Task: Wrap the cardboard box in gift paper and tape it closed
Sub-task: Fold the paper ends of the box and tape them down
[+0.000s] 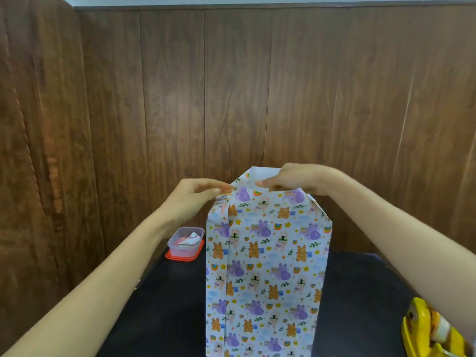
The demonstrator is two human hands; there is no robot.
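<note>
Fingers (215, 189) of the left hand (193, 200) pinch together on the upper left corner of the gift paper (268, 266), where a folded pleat runs down the left side of the parcel; the bare forearm reaches in from the lower left. Below that hand, near the far left corner of the dark tabletop (164, 305), a clear plastic container (186, 244) sits on its red lid (184, 257), with scraps of paper inside that are too small to make out. At the middle of the tabletop the cardboard box stands upright on end, hidden on every side in view by the paper, which is white and printed with orange bunnies, purple creatures, rainbows and stars. At the top the paper's sides slant inward, and a flap (265, 173) showing the plain white underside rises above the printed front. The right hand (300, 179) is curled over that top edge, a fingertip (263, 183) pressing the white flap against the parcel, with its forearm stretching in from the right. Close to the tabletop's right edge, toward the near corner, lies a yellow tape dispenser (425, 333), partly cut off by the frame. Dark wood panelling (231, 86) closes off the scene behind and to the left.
</note>
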